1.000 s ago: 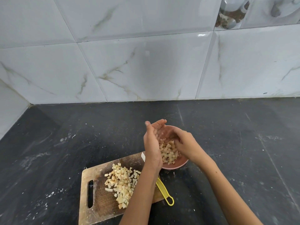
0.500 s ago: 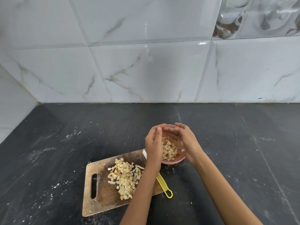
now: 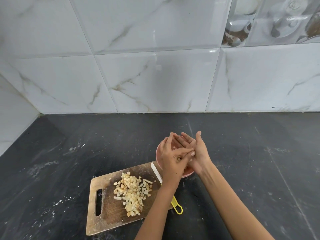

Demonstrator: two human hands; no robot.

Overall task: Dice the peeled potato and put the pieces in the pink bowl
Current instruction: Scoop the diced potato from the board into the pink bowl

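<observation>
On the left of the dark countertop point(image 3: 52, 170), the wooden cutting board point(image 3: 110, 210) holds a heap of diced potato point(image 3: 132, 193) yet to be moved. Just right of it, a knife lies with its white blade point(image 3: 156, 171) at the board's edge and its yellow handle point(image 3: 177, 206) poking from under my forearm. Further right, my 2 hands meet above the pink bowl point(image 3: 158, 154): the left hand point(image 3: 170, 157) with fingers extended across the right hand point(image 3: 194, 153), whose palm faces up, flat, gripping nothing. I judge I'm brushing stuck bits off; rubbing directly over the bowl keeps them inside. The bowl's contents are hidden. The knife sits in my return path.
</observation>
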